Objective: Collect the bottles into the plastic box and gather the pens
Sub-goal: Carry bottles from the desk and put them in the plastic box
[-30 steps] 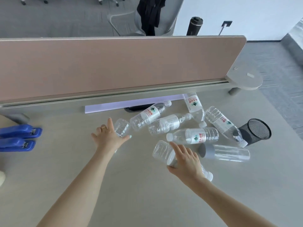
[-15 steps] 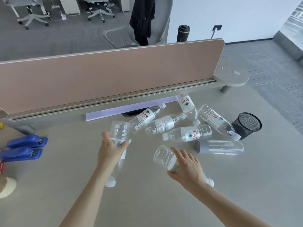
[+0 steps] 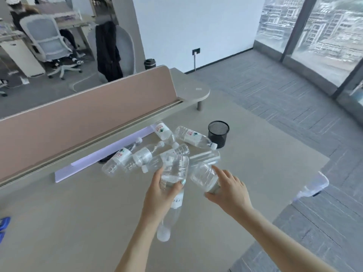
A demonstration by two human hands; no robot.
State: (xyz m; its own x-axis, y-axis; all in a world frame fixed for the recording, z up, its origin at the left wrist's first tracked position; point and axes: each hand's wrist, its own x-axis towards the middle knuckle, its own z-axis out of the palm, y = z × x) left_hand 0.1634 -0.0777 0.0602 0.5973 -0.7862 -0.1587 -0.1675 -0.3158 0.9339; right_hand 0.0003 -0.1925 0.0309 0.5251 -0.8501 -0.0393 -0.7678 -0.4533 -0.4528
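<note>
Gripping one clear bottle around its body, the left hand has its thumb curled across the near side and its fingers wrapped behind, so the bottle hangs cap-down toward 6 o'clock, lifted off the desk. At about 3 o'clock from it, the right hand holds a second bottle by its lower part, fingers curved over the top and forefinger stretched along the plastic; how the thumb lies under it cannot be told. The two held bottles are just beside each other, nearly touching. Beyond them, toward 12 o'clock, the other bottles lie on their sides in a loose heap: two red-labelled ones and, one with a pale label, another near the partition, and a clear cylinder right behind the hands. A black mesh pen cup stands upright at about 1 o'clock from the heap, just beside the nearest bottle's cap. A pale lilac strip lies along the foot of the tan partition at 11 o'clock. Off the desk edge at 3 o'clock, a clear plastic box shows, blurred. Blue staplers peek in at 9 o'clock.
</note>
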